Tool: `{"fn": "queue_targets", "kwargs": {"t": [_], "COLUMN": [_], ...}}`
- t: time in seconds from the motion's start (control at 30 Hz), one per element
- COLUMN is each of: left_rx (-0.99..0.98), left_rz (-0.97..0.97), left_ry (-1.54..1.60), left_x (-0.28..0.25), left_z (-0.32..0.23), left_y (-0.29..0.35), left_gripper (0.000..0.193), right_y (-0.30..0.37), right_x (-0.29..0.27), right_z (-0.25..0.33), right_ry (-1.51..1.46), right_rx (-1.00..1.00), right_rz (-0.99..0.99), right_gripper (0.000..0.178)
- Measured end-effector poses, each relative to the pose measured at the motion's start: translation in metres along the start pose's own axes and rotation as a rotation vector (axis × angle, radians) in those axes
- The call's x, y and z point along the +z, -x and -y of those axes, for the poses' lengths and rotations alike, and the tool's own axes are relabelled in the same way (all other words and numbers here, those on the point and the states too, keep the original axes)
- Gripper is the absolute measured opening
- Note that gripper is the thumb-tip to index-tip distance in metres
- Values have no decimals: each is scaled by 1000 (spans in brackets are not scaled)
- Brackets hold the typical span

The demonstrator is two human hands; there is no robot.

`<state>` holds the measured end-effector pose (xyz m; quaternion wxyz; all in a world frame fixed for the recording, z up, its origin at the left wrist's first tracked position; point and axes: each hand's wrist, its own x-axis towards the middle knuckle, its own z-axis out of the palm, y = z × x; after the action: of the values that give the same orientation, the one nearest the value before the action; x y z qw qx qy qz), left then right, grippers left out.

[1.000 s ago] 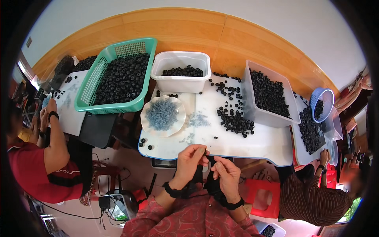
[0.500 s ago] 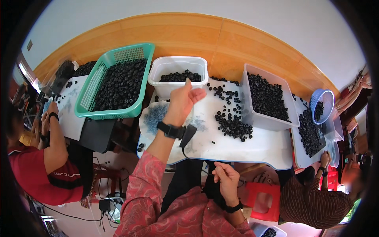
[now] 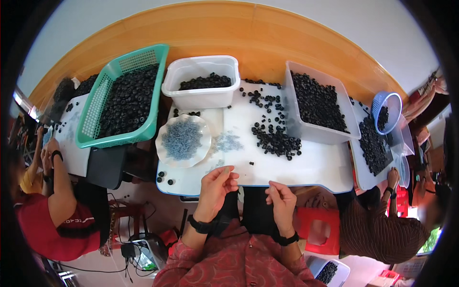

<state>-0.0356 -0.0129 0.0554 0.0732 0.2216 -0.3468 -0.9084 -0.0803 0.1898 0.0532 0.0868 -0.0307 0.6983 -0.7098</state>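
My left hand is just over the table's front edge. Its thumb presses against the curled fingers; whatever they may hold is too small to make out. To its right, my right hand is held in front of my lap with thumb and forefinger pinched, their contents hidden. Beyond my left hand, a white scalloped plate carries a heap of small, thin bluish-grey pieces. Small black round parts lie loose on the white table. Behind the plate, a white tub holds more black parts.
A green basket of black parts stands at the left, a translucent bin of them at the right. Co-workers sit either side, in a red shirt and a striped shirt. A red stool stands beside my right arm.
My left hand has come back from the white tub to the table's front edge, its fingers now closed. My right hand has moved slightly up, still pinched. The view has shifted slightly.
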Motion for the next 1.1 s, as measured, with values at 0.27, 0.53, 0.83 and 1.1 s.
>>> {"fn": "queue_targets", "kwargs": {"t": [0.27, 0.53, 0.83, 1.1], "left_rx": [-36, -24, -52, -45], "left_rz": [-12, -14, -27, -12], "left_ry": [-15, -40, -60, -68], "left_x": [-10, -12, -13, -14], "left_z": [27, 28, 34, 36], "left_y": [19, 16, 12, 10], "left_gripper": [23, 23, 23, 22], "right_y": [-54, -97, -96, -88], "right_x": [-37, -43, -30, -1], "right_z": [-2, -10, -23, -16], "right_ry": [652, 884, 869, 827], "right_rx": [-455, -430, -430, -431], "right_rz": [-272, -266, -220, -197], "right_gripper": [20, 23, 16, 20]}}
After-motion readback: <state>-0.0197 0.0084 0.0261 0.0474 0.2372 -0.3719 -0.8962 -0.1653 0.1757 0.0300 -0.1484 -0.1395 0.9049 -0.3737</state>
